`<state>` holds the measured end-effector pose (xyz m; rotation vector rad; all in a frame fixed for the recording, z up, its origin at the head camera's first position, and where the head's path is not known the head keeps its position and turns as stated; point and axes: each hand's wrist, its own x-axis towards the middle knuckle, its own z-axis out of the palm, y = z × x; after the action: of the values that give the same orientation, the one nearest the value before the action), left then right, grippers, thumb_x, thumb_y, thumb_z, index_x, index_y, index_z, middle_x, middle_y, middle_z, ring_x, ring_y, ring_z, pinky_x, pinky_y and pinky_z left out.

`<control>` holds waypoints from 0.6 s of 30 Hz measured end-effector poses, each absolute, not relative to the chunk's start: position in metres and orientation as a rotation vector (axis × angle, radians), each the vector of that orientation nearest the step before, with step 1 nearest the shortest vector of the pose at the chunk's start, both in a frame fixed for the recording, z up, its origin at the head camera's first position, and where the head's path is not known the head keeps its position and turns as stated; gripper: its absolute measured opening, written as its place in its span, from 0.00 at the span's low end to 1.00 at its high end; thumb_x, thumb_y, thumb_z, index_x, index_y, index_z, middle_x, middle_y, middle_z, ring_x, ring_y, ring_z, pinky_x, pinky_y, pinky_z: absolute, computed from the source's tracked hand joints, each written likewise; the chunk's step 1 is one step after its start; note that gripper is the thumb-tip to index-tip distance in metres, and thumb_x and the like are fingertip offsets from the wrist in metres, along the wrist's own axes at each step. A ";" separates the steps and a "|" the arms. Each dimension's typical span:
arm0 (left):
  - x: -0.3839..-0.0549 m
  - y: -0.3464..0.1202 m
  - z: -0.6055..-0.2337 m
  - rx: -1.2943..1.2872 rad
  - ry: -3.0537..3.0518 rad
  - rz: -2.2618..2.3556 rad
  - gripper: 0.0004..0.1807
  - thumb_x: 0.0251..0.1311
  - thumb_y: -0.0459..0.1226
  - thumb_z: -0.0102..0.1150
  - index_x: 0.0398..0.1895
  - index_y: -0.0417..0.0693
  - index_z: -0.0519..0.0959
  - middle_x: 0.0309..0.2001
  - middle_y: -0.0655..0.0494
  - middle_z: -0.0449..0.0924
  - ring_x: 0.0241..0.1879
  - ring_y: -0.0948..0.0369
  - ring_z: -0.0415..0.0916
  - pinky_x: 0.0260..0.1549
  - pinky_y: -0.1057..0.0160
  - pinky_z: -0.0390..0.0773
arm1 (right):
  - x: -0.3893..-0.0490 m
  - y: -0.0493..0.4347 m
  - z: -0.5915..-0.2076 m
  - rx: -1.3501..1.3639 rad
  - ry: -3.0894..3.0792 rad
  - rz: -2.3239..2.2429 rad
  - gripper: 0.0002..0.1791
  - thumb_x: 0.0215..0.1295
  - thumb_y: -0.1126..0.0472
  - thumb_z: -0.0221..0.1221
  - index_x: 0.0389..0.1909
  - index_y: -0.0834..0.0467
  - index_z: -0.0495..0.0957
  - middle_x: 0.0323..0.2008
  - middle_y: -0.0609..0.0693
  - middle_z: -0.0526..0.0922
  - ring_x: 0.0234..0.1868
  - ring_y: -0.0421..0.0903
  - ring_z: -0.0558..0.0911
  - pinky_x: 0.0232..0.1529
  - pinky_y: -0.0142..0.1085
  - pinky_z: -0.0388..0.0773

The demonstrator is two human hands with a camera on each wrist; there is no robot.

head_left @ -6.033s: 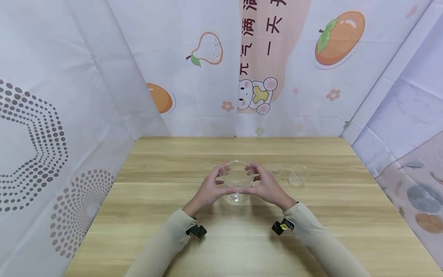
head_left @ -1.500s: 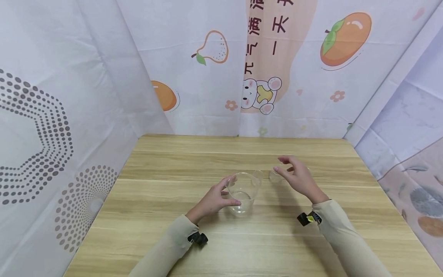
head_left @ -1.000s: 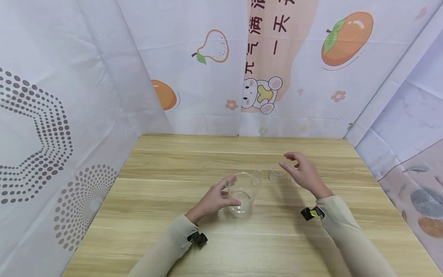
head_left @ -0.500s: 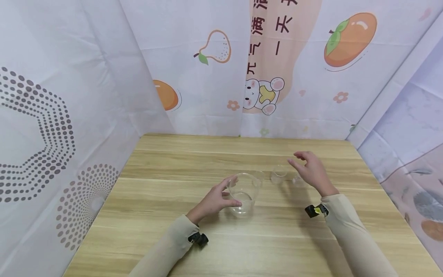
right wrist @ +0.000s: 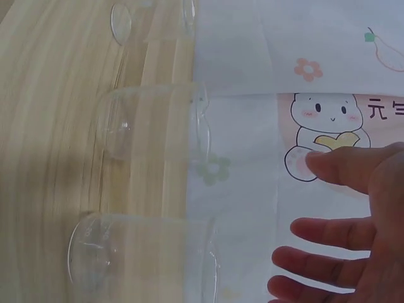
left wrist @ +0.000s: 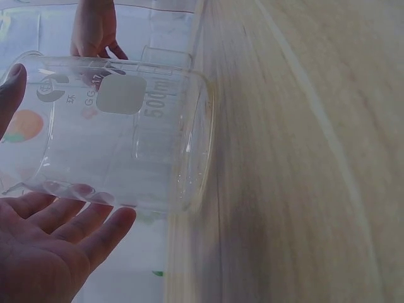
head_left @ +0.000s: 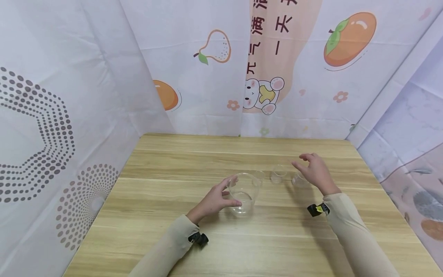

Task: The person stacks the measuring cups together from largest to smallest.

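Arranging step, I judge — left hand clamped on large beaker; right hand empty, fingers apart, small beaker just below — next likely needs gentle clearance.

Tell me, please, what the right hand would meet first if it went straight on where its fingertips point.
Probably the rightmost small beaker: in the right wrist view, the right hand points mostly towards its rim, though depth is unclear.
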<state>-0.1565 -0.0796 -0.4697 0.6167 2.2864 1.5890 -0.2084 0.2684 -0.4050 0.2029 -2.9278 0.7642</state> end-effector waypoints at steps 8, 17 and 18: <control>-0.157 -0.080 -0.470 0.615 2.292 1.587 0.50 0.52 0.48 0.72 0.76 0.56 0.55 0.73 0.50 0.61 0.73 0.55 0.59 0.67 0.49 0.69 | -0.209 0.273 -0.407 0.174 -2.997 0.707 0.32 0.68 0.50 0.57 0.55 0.78 0.72 0.51 0.77 0.73 0.47 0.68 0.75 0.50 0.60 0.73; -0.157 -0.080 -0.471 0.633 2.293 1.587 0.51 0.52 0.47 0.72 0.76 0.53 0.54 0.73 0.50 0.62 0.72 0.54 0.60 0.67 0.49 0.70 | -0.209 0.278 -0.416 0.118 -3.119 0.606 0.38 0.67 0.46 0.57 0.58 0.79 0.68 0.54 0.81 0.69 0.53 0.74 0.71 0.54 0.63 0.71; -0.157 -0.080 -0.471 0.635 2.293 1.587 0.51 0.52 0.47 0.72 0.76 0.53 0.54 0.73 0.50 0.62 0.72 0.54 0.60 0.67 0.49 0.70 | -0.209 0.278 -0.416 0.113 -3.132 0.591 0.38 0.67 0.46 0.57 0.58 0.79 0.68 0.54 0.81 0.69 0.54 0.74 0.70 0.55 0.64 0.71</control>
<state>-0.1574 -0.0802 -0.4714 0.6346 2.2932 1.5865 -0.2093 0.2785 -0.4163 0.1131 -3.1315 0.5908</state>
